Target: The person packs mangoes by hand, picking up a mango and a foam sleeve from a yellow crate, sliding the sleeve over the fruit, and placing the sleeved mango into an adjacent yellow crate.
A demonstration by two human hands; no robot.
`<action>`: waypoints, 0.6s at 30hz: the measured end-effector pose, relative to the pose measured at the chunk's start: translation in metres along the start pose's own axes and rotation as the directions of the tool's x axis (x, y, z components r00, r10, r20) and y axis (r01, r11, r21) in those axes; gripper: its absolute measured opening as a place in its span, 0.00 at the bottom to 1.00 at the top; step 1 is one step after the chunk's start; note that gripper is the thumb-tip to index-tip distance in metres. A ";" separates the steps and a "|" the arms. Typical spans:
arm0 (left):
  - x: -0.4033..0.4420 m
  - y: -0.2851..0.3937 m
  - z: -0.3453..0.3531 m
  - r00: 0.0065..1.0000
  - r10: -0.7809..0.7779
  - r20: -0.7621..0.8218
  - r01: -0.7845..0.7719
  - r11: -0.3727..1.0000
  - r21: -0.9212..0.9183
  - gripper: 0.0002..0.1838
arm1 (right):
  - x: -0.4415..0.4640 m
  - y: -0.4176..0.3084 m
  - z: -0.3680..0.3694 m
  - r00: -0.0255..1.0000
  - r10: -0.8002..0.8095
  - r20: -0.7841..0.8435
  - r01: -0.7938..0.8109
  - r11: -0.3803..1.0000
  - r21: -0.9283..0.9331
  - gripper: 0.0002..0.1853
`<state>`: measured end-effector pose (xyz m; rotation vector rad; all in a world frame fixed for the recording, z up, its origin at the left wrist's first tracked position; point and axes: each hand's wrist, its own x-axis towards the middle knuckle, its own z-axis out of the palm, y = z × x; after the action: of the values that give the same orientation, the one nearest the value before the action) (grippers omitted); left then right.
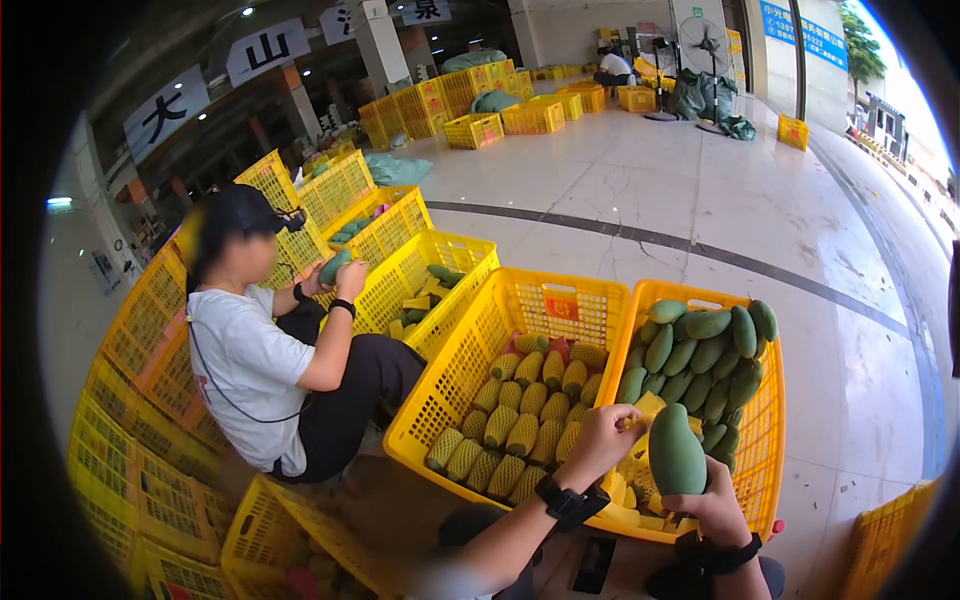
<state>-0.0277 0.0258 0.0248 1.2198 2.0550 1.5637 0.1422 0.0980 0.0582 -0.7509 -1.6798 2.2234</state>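
My right hand [712, 503] is wrapped round the lower end of a large green mango [677, 452], which stands nearly upright over the near end of the right yellow crate [770, 440]. Close to its left side, my left hand [603, 440] pinches a yellow foam net sleeve [648, 408]. Below both hands, more yellow foam sleeves [622, 492] lie in that crate. Bare green mangoes [697, 352] are heaped in its far part. In the crate [590, 288] to the left, rows of mangoes in yellow foam nets [522, 434] lie side by side.
A co-worker [250, 340] sits at the left, holding a green mango [335, 266] over another crate [480, 262]. Stacked yellow crates [150, 440] stand behind them. A dark phone [595, 565] lies near my legs. Farther off are a standing fan [705, 50] and more crates [533, 116].
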 end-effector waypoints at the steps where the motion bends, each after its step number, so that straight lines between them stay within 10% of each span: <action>1: -0.001 0.005 -0.005 0.999 0.041 -0.020 -0.040 0.997 0.066 0.10 | 0.000 0.004 -0.003 0.999 0.021 0.025 -0.019 0.994 -0.105 0.24; 7: -0.010 -0.010 0.003 0.973 0.224 -0.053 -0.211 0.959 0.187 0.08 | 0.007 0.034 -0.009 0.976 -0.206 0.076 0.209 0.763 -0.611 0.25; 11: -0.026 -0.007 0.020 0.890 0.429 0.153 -0.436 0.703 0.562 0.09 | 0.016 0.051 -0.006 0.989 -0.068 -0.130 -0.017 0.829 -0.559 0.24; 16: -0.043 0.013 0.025 0.787 0.544 0.291 -0.598 0.560 0.574 0.12 | 0.019 0.036 0.005 0.976 -0.050 -0.214 -0.045 0.908 -0.417 0.19; 18: -0.051 0.016 0.033 0.753 0.557 0.351 -0.642 0.500 0.581 0.14 | 0.032 0.064 -0.004 0.909 -0.344 -0.236 0.189 0.844 -0.502 0.14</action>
<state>0.0318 0.0101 0.0137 2.4676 2.3266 0.8391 0.1248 0.0978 -0.0115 -0.8571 -2.0245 1.4224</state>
